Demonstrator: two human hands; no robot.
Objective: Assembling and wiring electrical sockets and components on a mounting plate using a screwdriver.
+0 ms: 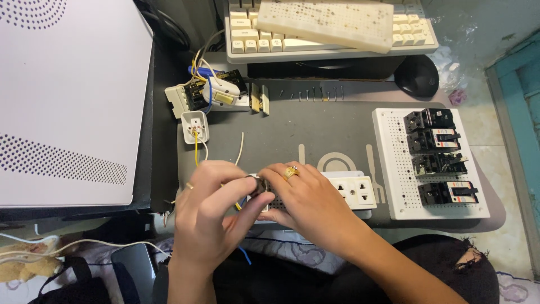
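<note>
I saw both hands curled together, left hand (211, 205) and right hand (306, 200) pinching a small round metal part (254, 184) beside the white socket plate (354, 191).

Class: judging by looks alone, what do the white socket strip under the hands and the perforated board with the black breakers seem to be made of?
Socket strip: probably moulded plastic, smooth and faintly glossy. Perforated board: likely matte white plastic, given its even hole grid.

Left hand (211, 208) and right hand (306, 200) meet; fingers (256, 202) curled, pinching.
</note>
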